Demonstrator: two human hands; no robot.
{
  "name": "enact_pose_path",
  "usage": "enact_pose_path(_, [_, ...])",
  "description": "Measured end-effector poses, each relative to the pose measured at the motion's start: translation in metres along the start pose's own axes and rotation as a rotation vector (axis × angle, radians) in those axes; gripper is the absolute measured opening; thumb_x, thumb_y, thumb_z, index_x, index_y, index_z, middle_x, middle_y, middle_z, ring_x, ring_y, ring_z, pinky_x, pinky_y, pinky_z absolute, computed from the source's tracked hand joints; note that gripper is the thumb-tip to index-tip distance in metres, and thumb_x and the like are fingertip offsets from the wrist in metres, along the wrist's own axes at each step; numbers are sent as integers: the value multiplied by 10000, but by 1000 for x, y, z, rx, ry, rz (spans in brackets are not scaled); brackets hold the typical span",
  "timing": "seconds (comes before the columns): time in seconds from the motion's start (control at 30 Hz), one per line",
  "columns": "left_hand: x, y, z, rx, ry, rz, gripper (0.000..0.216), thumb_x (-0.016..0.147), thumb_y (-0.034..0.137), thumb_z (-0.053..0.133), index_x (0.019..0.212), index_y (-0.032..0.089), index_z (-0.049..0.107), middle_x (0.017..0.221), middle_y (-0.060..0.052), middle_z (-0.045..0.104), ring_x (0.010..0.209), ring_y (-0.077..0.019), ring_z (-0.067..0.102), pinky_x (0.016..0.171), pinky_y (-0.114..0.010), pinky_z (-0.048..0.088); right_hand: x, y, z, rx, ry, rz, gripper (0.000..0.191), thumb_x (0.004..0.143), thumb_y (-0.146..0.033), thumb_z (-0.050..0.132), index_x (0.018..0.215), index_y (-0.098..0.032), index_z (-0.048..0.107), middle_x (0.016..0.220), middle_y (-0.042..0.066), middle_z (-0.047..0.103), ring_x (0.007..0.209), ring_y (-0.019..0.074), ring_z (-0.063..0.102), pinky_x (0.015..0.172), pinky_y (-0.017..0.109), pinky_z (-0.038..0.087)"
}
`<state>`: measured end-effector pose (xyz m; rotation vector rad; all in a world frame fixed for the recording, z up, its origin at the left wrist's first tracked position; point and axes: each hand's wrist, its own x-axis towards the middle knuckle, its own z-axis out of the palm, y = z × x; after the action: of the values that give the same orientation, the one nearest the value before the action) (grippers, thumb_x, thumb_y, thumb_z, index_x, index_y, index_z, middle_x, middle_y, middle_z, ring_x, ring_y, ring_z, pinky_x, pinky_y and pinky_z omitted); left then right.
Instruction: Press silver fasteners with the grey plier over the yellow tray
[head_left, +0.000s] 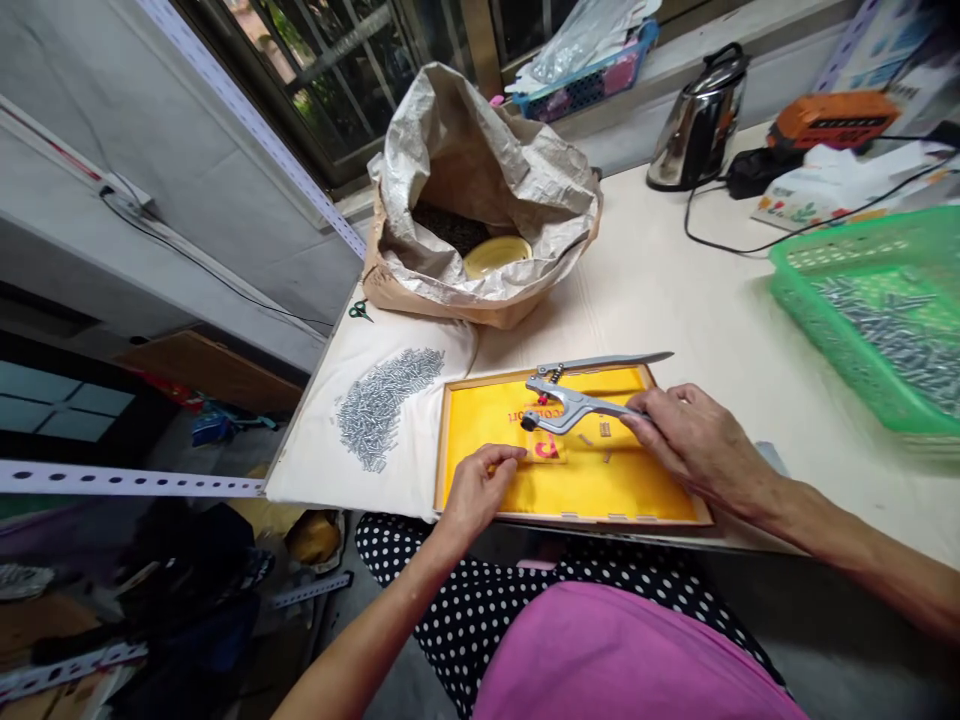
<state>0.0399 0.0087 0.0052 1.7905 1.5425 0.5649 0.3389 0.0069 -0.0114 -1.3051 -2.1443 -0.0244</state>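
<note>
My right hand [697, 440] is closed around one handle of metal hand pliers [581, 408], which have a spring and a small red part near the jaw. The other handle points right, away from my palm. The pliers are above a shallow tray [441, 440] with a yellow lining [480, 410] and red print. My left hand [480, 490] is over the tray's left front part, thumb and forefinger pinched together by a small clear flat piece [551, 450]; what sits between the fingertips is too small to tell. A few tiny pieces [605, 428] lie on the lining.
A pile of small metal pins [382, 405] lies on white cloth to the left, with green scissors [360, 311] behind. A large paper sack [450, 290] holds dark bits and a yellow bowl [499, 257]. Right: green basket [825, 350] of metal pieces, kettle [697, 125], cable [810, 237].
</note>
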Motion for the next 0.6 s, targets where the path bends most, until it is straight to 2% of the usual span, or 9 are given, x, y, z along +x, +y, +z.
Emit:
enact_pose_path(0.03, [4, -4, -8, 2, 55, 15, 232, 924, 231, 530, 1012, 203, 742, 1060, -77, 750, 996, -204, 690, 873, -329, 552, 2, -4, 5, 12, 7, -23, 227, 1024, -298, 399, 896, -216, 568, 759, 47, 640, 702, 210, 539, 711, 337, 407])
enact_pose_path(0.13, [25, -24, -48, 175, 394, 34, 255, 935, 250, 516, 1048, 179, 733, 1055, -95, 733, 977, -212, 669, 877, -339, 525, 10, -21, 21, 28, -4, -98, 285, 1040, -308, 377, 842, -218, 561, 717, 32, 621, 647, 190, 511, 705, 329, 383])
enact_pose_path(0.2, [46, -42, -77, 330, 510, -16, 240, 926, 234, 523, 1004, 152, 734, 1014, -108, 724, 972, -230, 652, 904, -365, 502, 17, -34, 35, 35, -42, -134, 330, 1049, -326, 361, 801, -222, 552, 681, 20, 601, 610, 180, 487, 676, 323, 357])
enact_pose_path(0.27, [66, -61, -99, 503, 488, -45, 246, 933, 236, 512, 998, 146, 730, 1003, -111, 711, 993, -248, 625, 926, -386, 478, 21, -45, 49, 47, -100, -148, 350, 1050, -330, 357, 769, -226, 539, 649, 8, 580, 578, 173, 464, 643, 318, 326])
enact_pose_path(0.33, [83, -76, -110, 674, 407, -65, 268, 948, 222, 475, 1025, 143, 719, 1034, -118, 692, 1052, -265, 588, 923, -384, 461, 23, -52, 64, 60, -184, -149, 340, 1044, -314, 370, 755, -229, 526, 636, -3, 575, 569, 171, 457, 638, 317, 306])
enact_pose_path(0.43, [99, -90, -113, 851, 300, -119, 270, 943, 178, 443, 1029, 135, 695, 1086, -140, 655, 1123, -286, 536, 882, -367, 449, 22, -54, 78, 63, -290, -160, 296, 1029, -274, 395, 768, -225, 527, 664, -5, 601, 592, 172, 481, 682, 331, 307])
enact_pose_path(0.6, [112, -101, -118, 925, 188, -83, 212, 930, 171, 431, 942, 163, 643, 1079, -137, 613, 1099, -291, 512, 838, -368, 432, 18, -47, 77, 44, -320, -173, 205, 1008, -254, 470, 840, -202, 576, 815, 31, 651, 716, 177, 559, 728, 336, 318])
